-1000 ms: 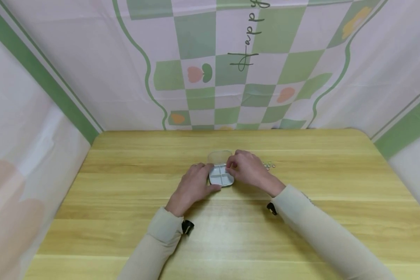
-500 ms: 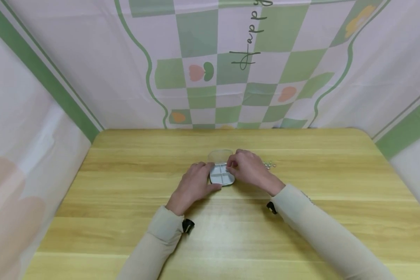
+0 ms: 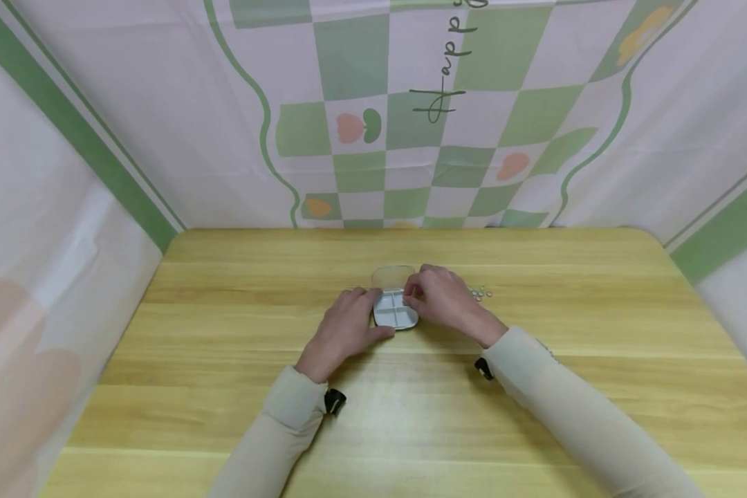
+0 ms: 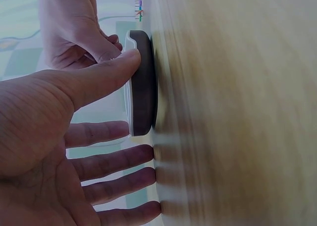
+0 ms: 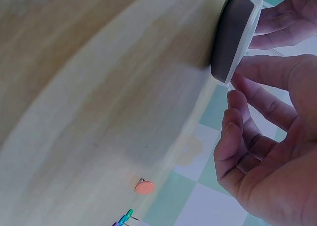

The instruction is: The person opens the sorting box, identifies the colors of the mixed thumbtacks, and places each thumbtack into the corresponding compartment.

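Observation:
A small pill case lies on the table, its clear lid swung back. A white tray inside is split by a cross divider; the dark grey body shows in the left wrist view. My left hand holds it from the left, thumb at the near edge and index finger at the far side. Over the far right compartment, my right hand has thumb and index finger down inside the rim, the other fingers curled. Whether those fingertips pinch anything I cannot tell; the rim hides them.
Several thumbtacks lie on the table right of the right hand. An orange thumbtack stands point up against the wood, beside a green one. A patterned cloth hangs behind the table's far edge.
The head view has shifted very slightly. Both hands and the pill case stay in place.

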A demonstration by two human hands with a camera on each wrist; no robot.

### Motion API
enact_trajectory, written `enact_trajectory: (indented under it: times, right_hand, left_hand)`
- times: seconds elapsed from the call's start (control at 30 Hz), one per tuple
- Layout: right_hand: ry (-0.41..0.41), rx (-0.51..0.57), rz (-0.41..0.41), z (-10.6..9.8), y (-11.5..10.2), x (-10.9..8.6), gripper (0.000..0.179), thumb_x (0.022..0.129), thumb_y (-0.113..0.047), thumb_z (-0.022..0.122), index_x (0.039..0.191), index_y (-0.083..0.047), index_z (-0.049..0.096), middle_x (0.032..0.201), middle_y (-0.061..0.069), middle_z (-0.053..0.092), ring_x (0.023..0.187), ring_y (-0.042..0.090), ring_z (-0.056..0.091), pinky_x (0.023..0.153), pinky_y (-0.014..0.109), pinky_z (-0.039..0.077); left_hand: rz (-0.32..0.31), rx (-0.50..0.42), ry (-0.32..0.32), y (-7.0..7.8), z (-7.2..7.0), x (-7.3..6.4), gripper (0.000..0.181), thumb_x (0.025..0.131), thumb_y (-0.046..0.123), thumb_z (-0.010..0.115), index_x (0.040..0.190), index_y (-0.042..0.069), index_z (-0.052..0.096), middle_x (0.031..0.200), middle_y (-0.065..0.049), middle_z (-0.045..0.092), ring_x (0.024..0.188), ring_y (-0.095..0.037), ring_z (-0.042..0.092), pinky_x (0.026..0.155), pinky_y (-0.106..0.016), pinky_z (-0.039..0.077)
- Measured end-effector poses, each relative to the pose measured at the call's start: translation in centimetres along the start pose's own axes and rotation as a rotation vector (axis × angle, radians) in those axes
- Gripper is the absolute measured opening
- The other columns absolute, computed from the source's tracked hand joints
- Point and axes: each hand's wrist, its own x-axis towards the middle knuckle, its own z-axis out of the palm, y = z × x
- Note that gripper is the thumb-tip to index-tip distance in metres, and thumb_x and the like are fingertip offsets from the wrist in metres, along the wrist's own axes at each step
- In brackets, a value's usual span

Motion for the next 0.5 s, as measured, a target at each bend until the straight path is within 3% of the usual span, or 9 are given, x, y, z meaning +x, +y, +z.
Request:
enact_trajectory:
  times: [0.5]
  right_hand:
    - [0.007,0.024,0.019,-0.79,0.17,-0.59,0.009,0.09,-0.016,0.077,0.096,-0.01,0.078,0.087,0.004,0.065,0.08,0.02,0.06,0.07,0.037,0.051]
  left_hand:
    - [-0.005,0.003,-0.008,0.06,-0.07,0.02,0.066,0.089,0.037,0.08,0.141,0.003,0.056,0.123,-0.015,0.063,0.106,-0.028,0.059,0.087,-0.043,0.052]
